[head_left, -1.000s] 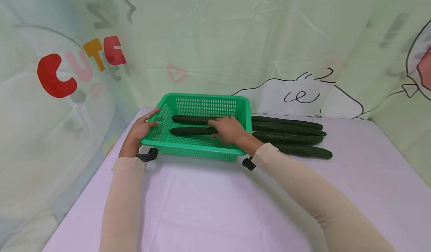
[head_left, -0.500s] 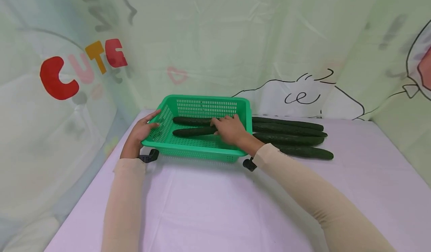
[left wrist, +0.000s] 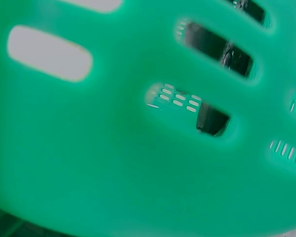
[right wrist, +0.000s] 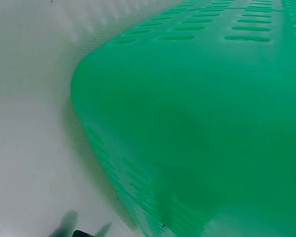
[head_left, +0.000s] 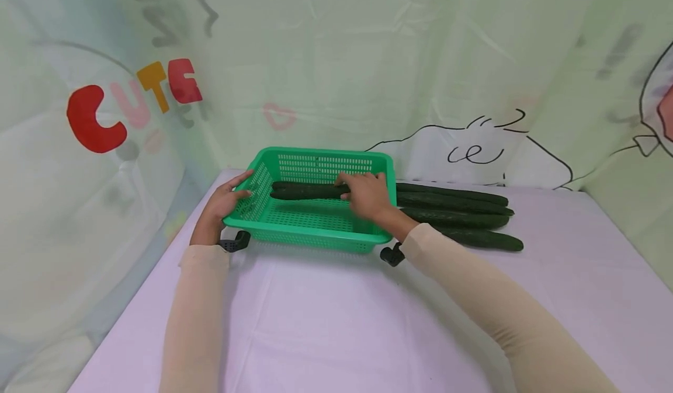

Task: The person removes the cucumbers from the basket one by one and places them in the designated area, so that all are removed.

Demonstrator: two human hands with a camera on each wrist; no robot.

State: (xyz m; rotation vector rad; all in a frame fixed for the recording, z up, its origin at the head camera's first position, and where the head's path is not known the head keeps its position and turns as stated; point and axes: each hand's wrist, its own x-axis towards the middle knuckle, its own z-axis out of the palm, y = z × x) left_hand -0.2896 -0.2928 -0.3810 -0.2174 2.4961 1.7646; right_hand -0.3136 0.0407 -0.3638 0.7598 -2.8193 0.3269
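Observation:
A green slotted plastic basket (head_left: 294,230) stands on the table with two long dark cucumbers inside. The front cucumber (head_left: 310,192) lies right along the rear cucumber (head_left: 286,184). My right hand (head_left: 368,197) reaches over the basket's right end and grips the front one near its right end, which the hand hides. At the left end, my left hand (head_left: 223,203) holds the basket rim, thumb over the edge. Close up in the left wrist view is the basket wall (left wrist: 98,158), with dark cucumber ends (left wrist: 212,120) behind its slots. The right wrist view shows its outer corner (right wrist: 187,98).
Several more cucumbers (head_left: 457,218) lie side by side on the table just right of the basket, partly behind the right forearm. A lilac cloth (head_left: 326,323) covers the table. Printed curtains (head_left: 326,60) stand close behind and at both sides.
My right hand has slid the front cucumber back and slightly right, closing the gap to the rear one. My left hand stays at the basket's left rim.

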